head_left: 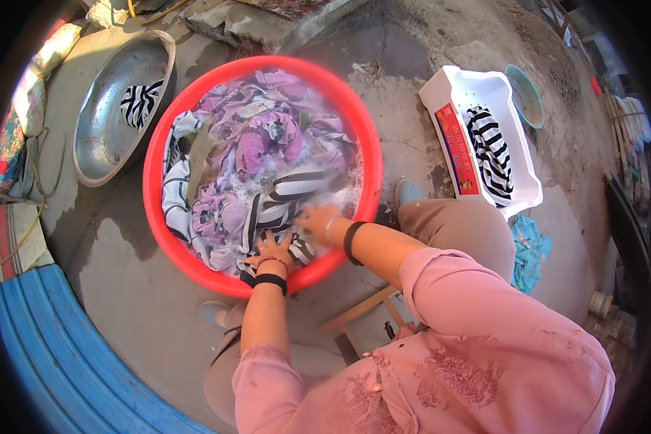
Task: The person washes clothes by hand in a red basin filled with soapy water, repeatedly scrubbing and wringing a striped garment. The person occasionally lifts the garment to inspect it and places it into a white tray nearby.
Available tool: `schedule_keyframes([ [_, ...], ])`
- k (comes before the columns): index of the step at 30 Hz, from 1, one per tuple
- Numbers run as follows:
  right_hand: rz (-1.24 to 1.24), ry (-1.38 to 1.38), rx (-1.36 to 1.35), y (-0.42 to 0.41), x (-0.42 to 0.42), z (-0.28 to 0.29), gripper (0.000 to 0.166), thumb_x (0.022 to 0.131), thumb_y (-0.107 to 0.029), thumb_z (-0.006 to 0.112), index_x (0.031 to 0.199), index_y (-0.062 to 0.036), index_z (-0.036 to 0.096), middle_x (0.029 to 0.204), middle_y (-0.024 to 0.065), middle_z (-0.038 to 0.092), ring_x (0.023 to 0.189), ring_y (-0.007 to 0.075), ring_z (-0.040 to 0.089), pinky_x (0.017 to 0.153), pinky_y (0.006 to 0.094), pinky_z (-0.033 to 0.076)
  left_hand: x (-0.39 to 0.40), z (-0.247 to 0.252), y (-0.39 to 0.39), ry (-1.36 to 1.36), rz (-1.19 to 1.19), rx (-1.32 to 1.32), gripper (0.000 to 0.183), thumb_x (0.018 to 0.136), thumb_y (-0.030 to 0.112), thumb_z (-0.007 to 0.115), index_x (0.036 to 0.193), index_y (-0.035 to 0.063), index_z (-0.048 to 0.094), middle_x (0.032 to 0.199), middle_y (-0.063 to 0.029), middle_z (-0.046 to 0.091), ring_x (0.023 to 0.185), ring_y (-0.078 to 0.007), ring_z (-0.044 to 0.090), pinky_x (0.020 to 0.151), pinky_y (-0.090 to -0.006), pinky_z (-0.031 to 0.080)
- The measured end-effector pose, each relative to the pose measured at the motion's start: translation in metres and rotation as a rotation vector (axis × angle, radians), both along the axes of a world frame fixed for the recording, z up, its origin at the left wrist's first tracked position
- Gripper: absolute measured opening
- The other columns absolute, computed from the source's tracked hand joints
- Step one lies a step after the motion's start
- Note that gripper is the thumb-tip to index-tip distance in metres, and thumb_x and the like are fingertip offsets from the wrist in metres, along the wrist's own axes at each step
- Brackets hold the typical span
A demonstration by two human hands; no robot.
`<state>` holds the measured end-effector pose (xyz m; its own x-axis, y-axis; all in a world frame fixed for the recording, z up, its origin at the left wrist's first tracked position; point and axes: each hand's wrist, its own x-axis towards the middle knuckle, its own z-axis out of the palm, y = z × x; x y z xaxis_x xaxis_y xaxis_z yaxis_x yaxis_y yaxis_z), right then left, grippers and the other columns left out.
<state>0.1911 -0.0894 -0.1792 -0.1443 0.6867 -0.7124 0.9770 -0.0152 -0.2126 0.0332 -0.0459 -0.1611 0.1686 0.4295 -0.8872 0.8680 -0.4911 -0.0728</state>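
A red plastic basin (372, 217) holds soapy water and soaked laundry. Inside its near side lies a black-and-white striped cloth (298, 187). My left hand (274, 252) presses on that cloth by the near rim, fingers spread, with a beaded bracelet and a black band at the wrist. To its right, my right hand (319, 221) is blurred over the suds beside the stripes; its grip cannot be made out. A pink-purple patterned fabric (266, 144) fills the far part. White cloth with dark lines (176, 187) hangs against the left wall.
At left, a metal basin (100, 130) contains striped cloth (141, 103). On the right, a white foam box (447, 141) holds more striped fabric (491, 154); a teal bowl (525, 97) and blue plastic bag (529, 252) lie nearby. Blue corrugated sheeting (59, 347) borders the lower left.
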Motion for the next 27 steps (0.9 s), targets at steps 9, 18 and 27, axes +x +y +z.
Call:
schedule_keyframes([
  [9,-0.076,0.117,0.005,-0.001,-0.008,-0.039,0.058,0.084,-0.025,0.074,0.139,-0.0269,0.057,0.154,0.0125,0.044,0.128,0.0322,0.058,0.097,0.0487,0.053,-0.008,-0.025,0.005,-0.105,0.016,-0.048,0.082,0.081,0.046,0.074,0.154,0.0336,0.038,0.165,-0.0158,0.026,0.151,-0.0408,0.024,0.117,-0.063,0.029],
  [18,0.096,0.143,0.205,0.034,-0.008,0.025,0.026,0.078,-0.018,0.072,0.1,-0.0073,0.08,0.095,0.0171,0.076,0.096,0.0317,0.073,0.086,0.04,0.057,-0.061,-0.107,0.057,-0.6,0.082,-0.434,0.052,0.086,0.026,0.071,0.135,0.0113,0.061,0.124,-0.0181,0.068,0.123,-0.0329,0.061,0.102,-0.043,0.049],
  [27,-0.025,0.278,0.456,0.059,0.018,0.155,0.021,0.073,-0.011,0.07,0.09,-0.0005,0.077,0.093,0.0203,0.074,0.092,0.0363,0.072,0.076,0.0441,0.057,-0.049,0.053,0.088,-0.893,0.697,-0.073,0.03,0.087,0.01,0.063,0.117,0.0056,0.069,0.105,-0.0103,0.073,0.095,-0.0223,0.068,0.085,-0.0365,0.053],
])
